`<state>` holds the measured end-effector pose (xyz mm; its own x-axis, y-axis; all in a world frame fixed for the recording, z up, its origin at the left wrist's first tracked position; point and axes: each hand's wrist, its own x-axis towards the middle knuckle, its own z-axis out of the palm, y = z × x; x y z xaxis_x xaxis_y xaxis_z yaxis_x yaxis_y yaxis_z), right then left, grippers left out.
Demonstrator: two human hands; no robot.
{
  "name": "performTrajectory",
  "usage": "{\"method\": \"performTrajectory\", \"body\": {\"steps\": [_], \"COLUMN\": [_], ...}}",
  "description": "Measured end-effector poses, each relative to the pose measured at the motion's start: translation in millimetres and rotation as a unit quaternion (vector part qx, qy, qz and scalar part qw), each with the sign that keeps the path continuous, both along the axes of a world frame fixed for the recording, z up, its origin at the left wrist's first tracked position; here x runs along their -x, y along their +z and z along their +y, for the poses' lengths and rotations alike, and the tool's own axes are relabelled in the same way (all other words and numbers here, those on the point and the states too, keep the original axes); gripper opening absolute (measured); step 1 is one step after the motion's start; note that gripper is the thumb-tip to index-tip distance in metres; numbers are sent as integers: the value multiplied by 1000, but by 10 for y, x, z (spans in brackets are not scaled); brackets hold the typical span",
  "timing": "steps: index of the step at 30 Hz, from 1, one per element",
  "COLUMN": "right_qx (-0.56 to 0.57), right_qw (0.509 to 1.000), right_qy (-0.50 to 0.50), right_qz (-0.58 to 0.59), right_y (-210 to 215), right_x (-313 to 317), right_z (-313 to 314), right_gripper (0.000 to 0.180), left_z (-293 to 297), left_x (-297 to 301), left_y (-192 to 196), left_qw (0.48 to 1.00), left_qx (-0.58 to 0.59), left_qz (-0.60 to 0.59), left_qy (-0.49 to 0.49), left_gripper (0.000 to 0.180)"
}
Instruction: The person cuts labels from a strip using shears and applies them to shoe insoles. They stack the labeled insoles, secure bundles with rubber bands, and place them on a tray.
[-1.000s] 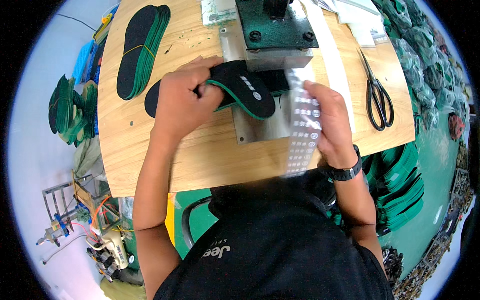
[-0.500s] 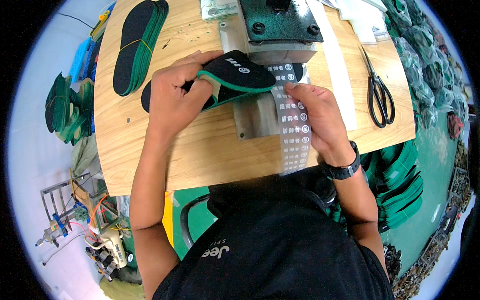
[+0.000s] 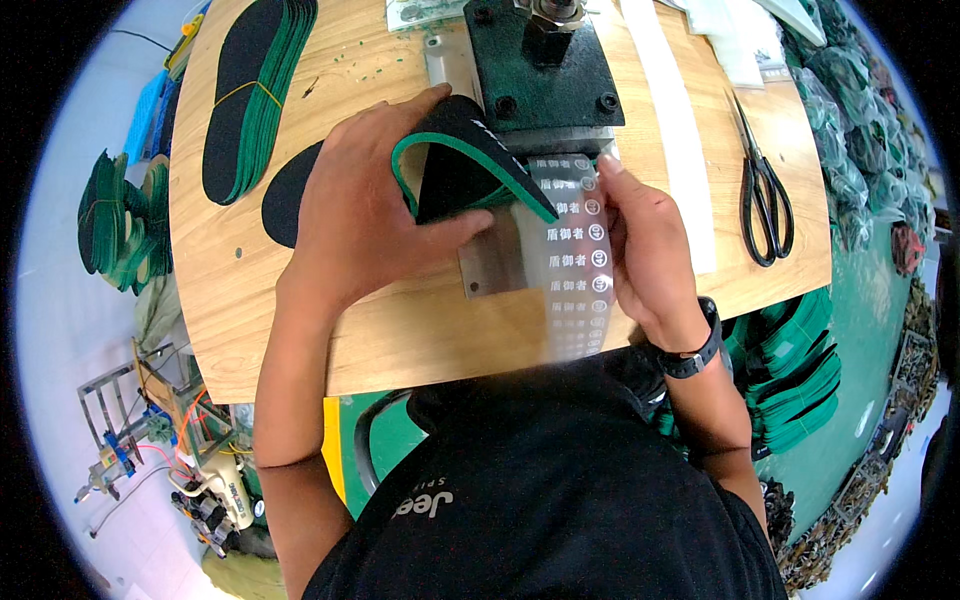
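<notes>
My left hand (image 3: 350, 215) is curved around a black insole (image 3: 465, 135) with a green edge, which bends up in a fold between fingers and thumb. The thumb is stretched out below the fold. A rounded black insole end (image 3: 293, 195) shows left of this hand; whether it belongs to the same insole, I cannot tell. My right hand (image 3: 650, 245) pinches the edge of a clear film strip (image 3: 575, 275) with repeated white printing, just in front of the press head (image 3: 545, 85). The strip hangs toward the table's near edge, over part of a metal plate (image 3: 495, 265).
A banded stack of insoles (image 3: 260, 95) lies at the far left of the wooden table (image 3: 400, 345). Black-handled scissors (image 3: 765, 205) and a white strip (image 3: 675, 150) lie on the right. More insole bundles (image 3: 795, 370) are below the table's right edge.
My left hand has opened wider, its thumb now extended, and the insole is folded more steeply. My right hand has shifted slightly up along the film strip, closer to the press head.
</notes>
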<state>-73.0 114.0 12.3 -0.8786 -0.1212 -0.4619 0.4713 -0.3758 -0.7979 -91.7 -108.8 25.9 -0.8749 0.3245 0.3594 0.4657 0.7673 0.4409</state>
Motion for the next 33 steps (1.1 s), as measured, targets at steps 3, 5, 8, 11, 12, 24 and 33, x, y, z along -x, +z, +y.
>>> {"method": "performTrajectory", "body": {"steps": [3, 5, 8, 11, 12, 24, 33], "right_qx": [-17, 3, -3, -13, -1, -14, -33], "right_qw": [999, 999, 996, 990, 989, 998, 998], "right_qy": [26, 32, -25, -116, -128, 48, 42], "right_qz": [12, 37, 84, 82, 79, 46, 30], "right_y": [-11, -17, -41, 23, 63, -8, -16], "right_x": [-10, -38, -102, -134, -125, -64, -36], "right_z": [36, 28, 25, 218, 236, -42, -37], "right_gripper": [37, 28, 20, 16, 16, 20, 23], "left_z": [3, -41, -42, -37, -39, -162, -115], "left_x": [9, -11, -38, -50, -60, -59, -80], "left_y": [-27, -13, 78, 83, 99, 48, 6], "left_qw": [1000, 1000, 998, 992, 985, 937, 951], "left_qx": [-1, -7, -40, -70, -71, -316, -279], "left_qz": [18, -20, -25, -95, -134, -98, -76], "left_qy": [-4, -15, -29, 45, 78, 114, 109], "left_gripper": [71, 67, 53, 35, 29, 20, 24]}}
